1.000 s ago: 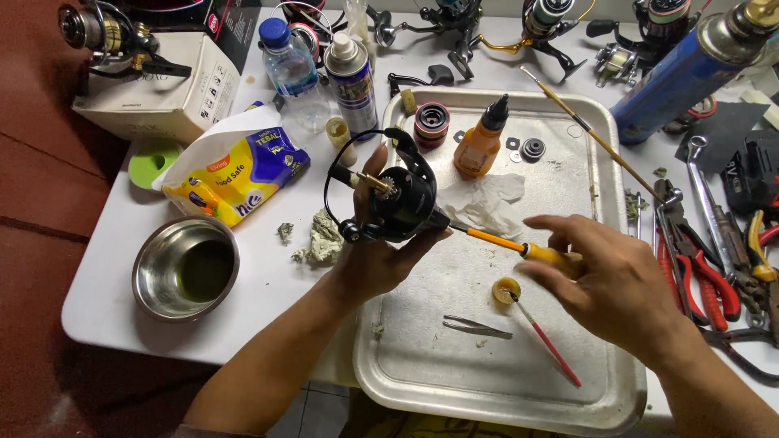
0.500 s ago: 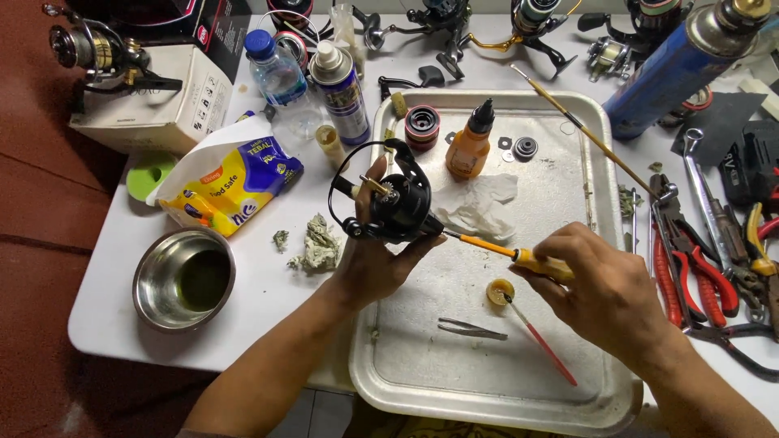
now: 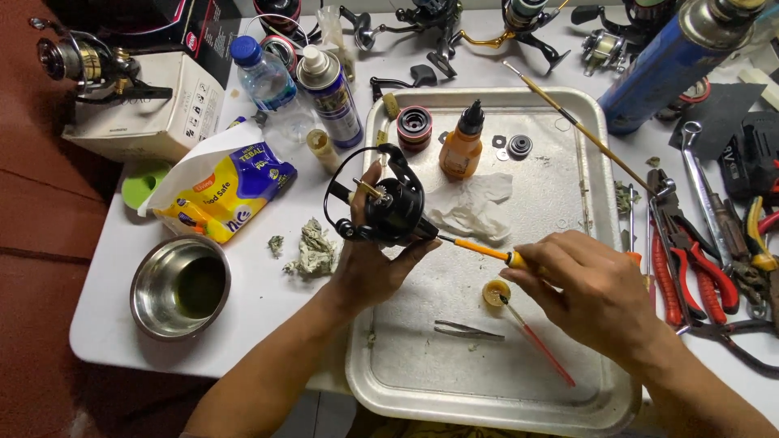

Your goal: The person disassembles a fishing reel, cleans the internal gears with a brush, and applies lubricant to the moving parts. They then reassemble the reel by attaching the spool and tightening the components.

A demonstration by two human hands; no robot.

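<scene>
The left hand (image 3: 369,264) is wrapped around the black spinning reel (image 3: 388,207), held over the left edge of the metal tray (image 3: 584,203). The right hand (image 3: 588,288) grips a yellow-handled screwdriver (image 3: 483,250), whose tip has stayed at the reel body throughout (barely any shift, so the same screw is in hand). In the tray: a small grease pot (image 3: 495,292) with a brush (image 3: 535,341), tweezers (image 3: 464,329), an orange bottle (image 3: 462,146). Left of the tray, a steel bowl (image 3: 180,285) holds dark liquid.

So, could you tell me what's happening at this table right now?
A person is working on a black fishing reel, held in the left hand above a metal tray. The right hand grips an orange-handled screwdriver whose tip meets the reel's side. Tweezers, a small brush and an orange bottle lie in the tray.
</scene>
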